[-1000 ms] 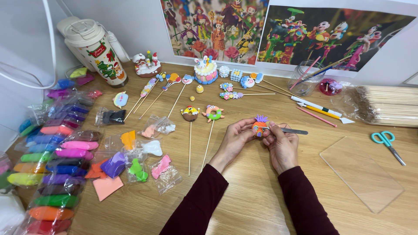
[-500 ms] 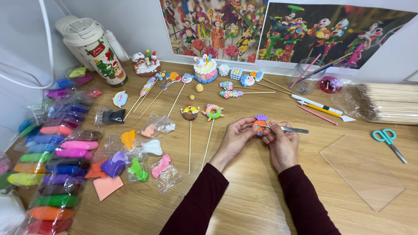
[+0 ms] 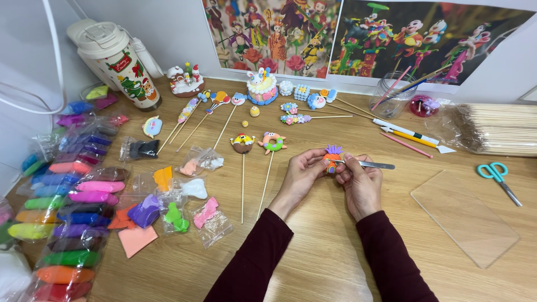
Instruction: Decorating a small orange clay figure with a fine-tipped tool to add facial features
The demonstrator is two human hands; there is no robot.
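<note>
Hands meet over the middle of the wooden table [image 3: 313, 263] in the head view, the only one I have. My left hand [image 3: 302, 174] is curled around a small orange clay figure [image 3: 331, 163] with a purple tuft on top, fingers closed on it and holding it just above the tabletop. My right hand [image 3: 361, 182] is pinched shut on a slim metal sculpting tool [image 3: 373, 165], whose tip sits against the figure's side; the handle points away to the right.

Just beyond the hands lie two finished figures on sticks, a yellow bird [image 3: 242, 142] and a green-ringed face [image 3: 272, 142]. Bagged clay scraps [image 3: 168, 210] sit to the left, with rows of coloured clay sticks [image 3: 67, 196] past them along the table edge. To the right lie a clear acrylic sheet [image 3: 464, 215] and teal scissors [image 3: 498, 176], well apart from the hands.

I judge the step in hand to be detailing the figure's surface with the tool tip. The next move calls for light pressure and a steady left grip, since soft clay would dent if squeezed, and for turning the figure a little to bring a fresh face to the tip.
</note>
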